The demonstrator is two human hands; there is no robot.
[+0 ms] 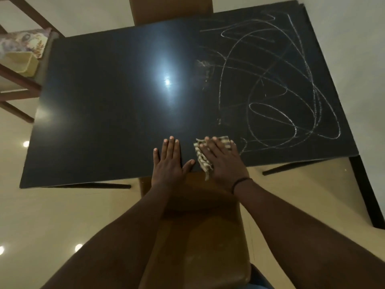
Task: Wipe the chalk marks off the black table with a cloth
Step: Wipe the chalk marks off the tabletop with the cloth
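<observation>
The black table (104,101) fills the middle of the head view. White chalk marks (270,90) loop over its right half, and the left half shows only a bright light reflection. A checked beige cloth (203,159) lies at the table's near edge, just left of the lowest scribbles. My right hand (223,161) presses flat on the cloth with straight fingers, and a fringe of the cloth hangs over the edge. Beside it on the left, my left hand (169,161) rests flat on the bare tabletop, fingers straight.
A brown chair seat (200,236) stands under me at the table's near edge. Another brown chair back (170,9) is at the far side. A wooden chair (18,80) holding a patterned cushion (23,41) stands at the left. Shiny cream floor (62,215) surrounds the table.
</observation>
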